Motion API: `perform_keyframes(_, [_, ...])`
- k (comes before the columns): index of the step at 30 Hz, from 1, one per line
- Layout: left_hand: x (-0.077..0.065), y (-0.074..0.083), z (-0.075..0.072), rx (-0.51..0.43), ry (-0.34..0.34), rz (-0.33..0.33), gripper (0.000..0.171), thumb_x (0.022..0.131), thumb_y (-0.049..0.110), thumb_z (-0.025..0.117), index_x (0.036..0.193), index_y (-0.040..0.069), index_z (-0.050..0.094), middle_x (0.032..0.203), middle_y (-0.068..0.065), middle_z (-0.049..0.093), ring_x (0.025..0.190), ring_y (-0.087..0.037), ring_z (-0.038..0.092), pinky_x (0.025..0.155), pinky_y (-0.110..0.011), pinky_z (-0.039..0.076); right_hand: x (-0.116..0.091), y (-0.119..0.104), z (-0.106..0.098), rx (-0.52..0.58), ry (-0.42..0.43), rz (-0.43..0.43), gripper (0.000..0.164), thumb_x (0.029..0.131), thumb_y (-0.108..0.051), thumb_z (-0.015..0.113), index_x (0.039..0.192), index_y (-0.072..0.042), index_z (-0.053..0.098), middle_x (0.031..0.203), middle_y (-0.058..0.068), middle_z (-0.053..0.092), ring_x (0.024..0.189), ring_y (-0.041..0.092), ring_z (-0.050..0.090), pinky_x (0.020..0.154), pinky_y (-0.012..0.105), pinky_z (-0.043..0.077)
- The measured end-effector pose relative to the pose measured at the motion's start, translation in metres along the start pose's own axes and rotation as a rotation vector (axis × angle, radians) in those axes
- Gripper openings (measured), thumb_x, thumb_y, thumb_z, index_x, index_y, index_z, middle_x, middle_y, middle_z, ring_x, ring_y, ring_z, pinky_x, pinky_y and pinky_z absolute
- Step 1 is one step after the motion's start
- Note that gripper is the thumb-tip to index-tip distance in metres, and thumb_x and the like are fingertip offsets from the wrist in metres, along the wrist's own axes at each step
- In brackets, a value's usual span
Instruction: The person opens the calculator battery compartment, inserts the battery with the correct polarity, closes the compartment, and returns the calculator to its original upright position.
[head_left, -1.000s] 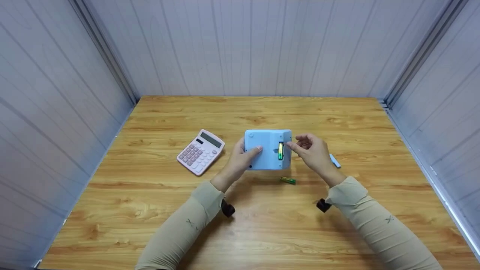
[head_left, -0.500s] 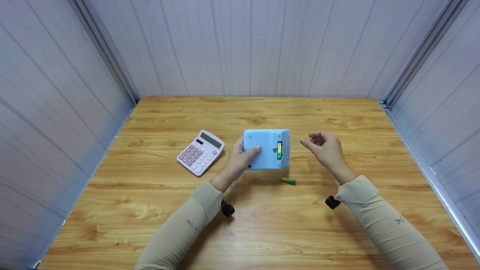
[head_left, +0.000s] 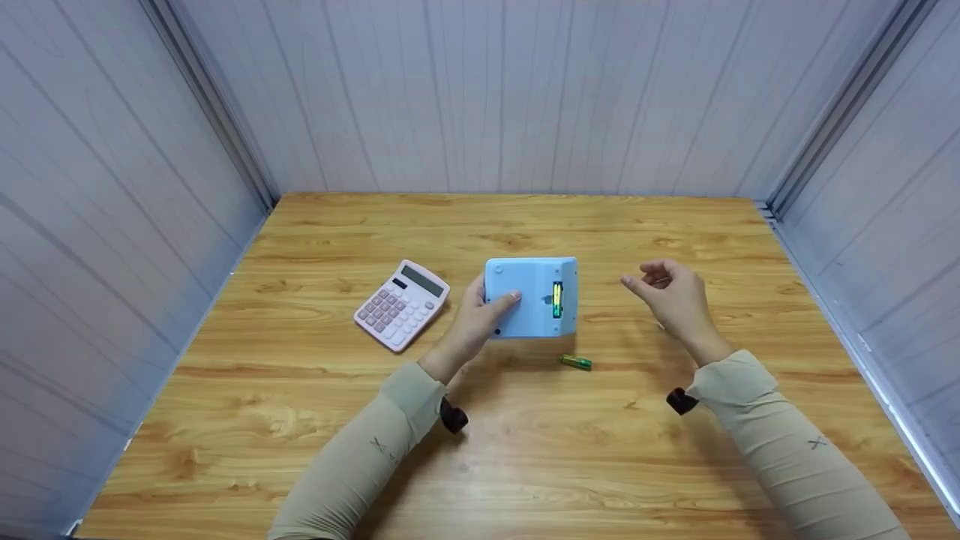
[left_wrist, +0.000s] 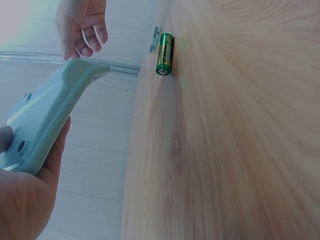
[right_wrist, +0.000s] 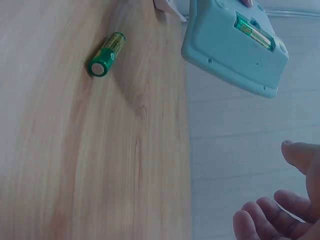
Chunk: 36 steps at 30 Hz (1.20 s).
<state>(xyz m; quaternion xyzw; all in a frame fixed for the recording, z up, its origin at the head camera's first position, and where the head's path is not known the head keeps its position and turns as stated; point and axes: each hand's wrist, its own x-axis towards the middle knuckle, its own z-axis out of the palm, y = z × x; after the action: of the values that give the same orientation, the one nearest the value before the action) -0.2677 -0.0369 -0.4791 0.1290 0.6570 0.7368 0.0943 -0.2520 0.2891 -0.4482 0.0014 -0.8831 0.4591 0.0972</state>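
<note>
My left hand (head_left: 472,319) grips a light blue calculator (head_left: 525,319) by its left edge, thumb pressed on the back, which faces up. A green-and-gold battery (head_left: 557,300) lies in the uncovered slot of that back. My right hand (head_left: 676,300) hovers to the right of the calculator, apart from it; its fingers bend loosely and hold nothing in the right wrist view. On the table under the calculator's near right corner lies a second battery (head_left: 576,362), also seen in the left wrist view. The small battery cover (left_wrist: 155,40) lies beyond it, mostly hidden by my right hand in the head view.
A pink calculator (head_left: 402,306) lies face up on the wooden table (head_left: 525,465), left of my left hand. Pale panelled walls (head_left: 495,97) stand at the back and both sides of the table.
My right hand has drawn away from the blue calculator to the right, now above the battery cover. The left hand and calculator have shifted slightly left. The loose battery stays put.
</note>
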Motion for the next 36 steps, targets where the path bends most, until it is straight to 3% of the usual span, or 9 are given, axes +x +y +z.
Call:
perform_keyframes(16, [-0.001,0.001,-0.004,0.009,-0.017,-0.026,0.046,0.111,0.021,0.062,0.154,0.012,0.049,0.147,-0.014,0.067,0.132,-0.031,0.07,0.105,-0.055,0.061,0.002,0.019,-0.017,-0.113,-0.045,0.07,0.045,0.104,-0.027,0.075,0.136,0.004,0.067,0.12,0.019,0.067,0.109,0.032,0.066,0.08,0.019,0.051])
perform_keyframes(24, [-0.001,-0.001,-0.004,0.01,0.0,-0.017,0.047,0.11,0.019,0.063,0.154,0.01,0.05,0.146,-0.016,0.067,0.131,-0.032,0.07,0.105,-0.056,0.061,0.005,0.034,-0.024,-0.235,-0.158,0.101,0.053,0.104,-0.023,0.073,0.142,0.012,0.061,0.128,0.031,0.065,0.116,0.043,0.064,0.095,0.054,0.056])
perform_keyframes(27, [0.0,-0.001,-0.003,0.002,0.018,-0.012,0.047,0.108,0.016,0.064,0.152,0.006,0.05,0.145,-0.02,0.067,0.128,-0.032,0.07,0.104,-0.056,0.061,0.006,0.04,-0.027,-0.261,-0.194,0.119,0.057,0.104,-0.025,0.072,0.145,0.013,0.058,0.135,0.035,0.063,0.122,0.048,0.063,0.101,0.061,0.055])
perform_keyframes(30, [0.0,-0.002,-0.003,-0.002,0.03,-0.009,0.047,0.108,0.014,0.065,0.151,0.003,0.05,0.144,-0.023,0.067,0.127,-0.032,0.07,0.103,-0.057,0.062,0.005,0.044,-0.029,-0.278,-0.209,0.131,0.06,0.104,-0.027,0.072,0.146,0.013,0.057,0.137,0.036,0.063,0.123,0.049,0.063,0.102,0.062,0.055])
perform_keyframes(36, [0.0,-0.002,-0.004,0.004,0.023,-0.022,0.049,0.108,0.016,0.064,0.154,0.007,0.05,0.146,-0.019,0.067,0.13,-0.033,0.069,0.104,-0.056,0.061,0.005,0.05,-0.031,-0.318,-0.232,0.169,0.067,0.102,-0.033,0.075,0.148,0.012,0.055,0.135,0.034,0.064,0.116,0.046,0.066,0.095,0.058,0.057])
